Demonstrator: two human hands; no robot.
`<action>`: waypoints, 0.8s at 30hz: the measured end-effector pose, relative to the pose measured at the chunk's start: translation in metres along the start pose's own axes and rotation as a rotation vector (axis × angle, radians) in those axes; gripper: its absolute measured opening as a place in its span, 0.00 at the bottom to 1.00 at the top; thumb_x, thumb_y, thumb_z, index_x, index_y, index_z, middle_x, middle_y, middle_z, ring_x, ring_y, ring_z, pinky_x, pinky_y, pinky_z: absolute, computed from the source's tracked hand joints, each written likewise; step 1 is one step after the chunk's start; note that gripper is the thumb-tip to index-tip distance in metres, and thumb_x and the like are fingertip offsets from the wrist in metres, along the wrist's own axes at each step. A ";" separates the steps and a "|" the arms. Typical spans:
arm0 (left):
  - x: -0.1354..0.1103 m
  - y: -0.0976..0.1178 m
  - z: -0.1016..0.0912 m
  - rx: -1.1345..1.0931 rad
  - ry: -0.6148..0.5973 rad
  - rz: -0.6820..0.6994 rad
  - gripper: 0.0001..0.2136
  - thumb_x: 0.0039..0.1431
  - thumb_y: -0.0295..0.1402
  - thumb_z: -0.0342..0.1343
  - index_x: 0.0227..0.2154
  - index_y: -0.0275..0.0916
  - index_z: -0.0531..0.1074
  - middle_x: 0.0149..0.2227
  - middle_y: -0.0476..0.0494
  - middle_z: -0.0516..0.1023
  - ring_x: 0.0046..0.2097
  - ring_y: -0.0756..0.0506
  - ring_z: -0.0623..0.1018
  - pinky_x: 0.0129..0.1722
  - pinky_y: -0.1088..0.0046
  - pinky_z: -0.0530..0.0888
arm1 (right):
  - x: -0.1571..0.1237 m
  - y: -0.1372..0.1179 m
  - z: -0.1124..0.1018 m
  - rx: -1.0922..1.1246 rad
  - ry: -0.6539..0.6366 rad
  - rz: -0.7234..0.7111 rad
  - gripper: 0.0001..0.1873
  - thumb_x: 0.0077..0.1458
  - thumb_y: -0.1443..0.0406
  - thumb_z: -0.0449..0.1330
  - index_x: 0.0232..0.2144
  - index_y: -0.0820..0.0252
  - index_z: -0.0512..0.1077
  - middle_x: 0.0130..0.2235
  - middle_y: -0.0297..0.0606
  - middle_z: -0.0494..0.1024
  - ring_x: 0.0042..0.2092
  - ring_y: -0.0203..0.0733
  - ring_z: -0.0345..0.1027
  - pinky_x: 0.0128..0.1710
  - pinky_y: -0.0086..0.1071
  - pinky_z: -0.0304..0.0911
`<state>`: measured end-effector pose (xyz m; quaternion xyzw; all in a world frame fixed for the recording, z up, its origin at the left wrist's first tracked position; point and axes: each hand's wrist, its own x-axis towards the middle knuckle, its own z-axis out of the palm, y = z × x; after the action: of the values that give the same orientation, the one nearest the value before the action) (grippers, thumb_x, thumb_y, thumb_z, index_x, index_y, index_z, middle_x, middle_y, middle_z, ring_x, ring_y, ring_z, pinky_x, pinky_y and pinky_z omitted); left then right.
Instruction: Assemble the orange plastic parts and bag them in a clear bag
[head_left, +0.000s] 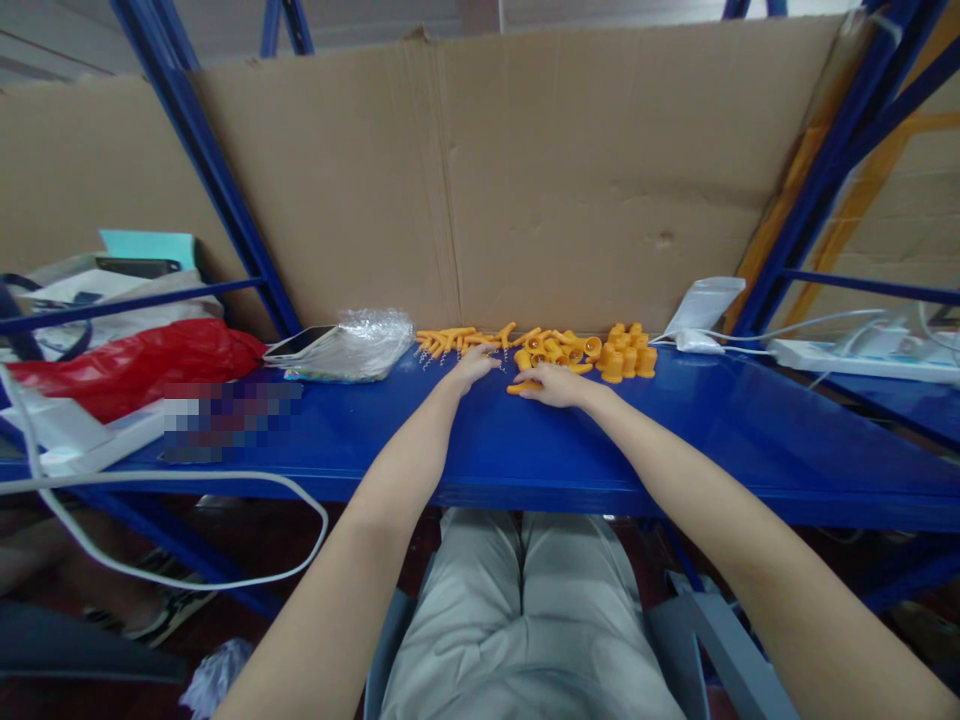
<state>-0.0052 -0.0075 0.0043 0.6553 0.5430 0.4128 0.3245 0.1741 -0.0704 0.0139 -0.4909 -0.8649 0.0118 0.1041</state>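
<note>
My left hand (474, 368) reaches over the blue shelf, fingers apart, beside a row of orange corkscrews (442, 342) with metal spirals. Just past its fingertips, one corkscrew (505, 335) stands with its spiral pointing down. My right hand (555, 386) is closed around an orange handle-like piece (517, 388) low over the shelf; part of it is hidden by the fingers. Directly behind this hand lies a loose pile of orange hollow pieces (553, 346). To the right, several orange caps (628, 358) stand upright in a tight group.
On the left lie a clear plastic bag (367, 345), a phone (301, 343), a red bag (172, 362) and a white cable (225, 478). A white power strip (862, 360) and a white packet (705, 305) are at right. Cardboard (570, 180) walls the back.
</note>
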 end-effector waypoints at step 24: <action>0.000 0.003 0.012 0.430 0.156 0.642 0.22 0.52 0.25 0.58 0.53 0.33 0.71 0.48 0.36 0.78 0.45 0.44 0.78 0.51 0.63 0.75 | 0.016 0.015 0.000 1.309 0.480 0.251 0.11 0.57 0.59 0.63 0.31 0.56 0.66 0.29 0.31 0.78 0.30 0.33 0.73 0.34 0.28 0.68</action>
<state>0.0073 -0.0082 0.0017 0.8116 0.4074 0.4187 -0.0080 0.1787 -0.0488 0.0145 -0.4125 -0.5700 0.4327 0.5636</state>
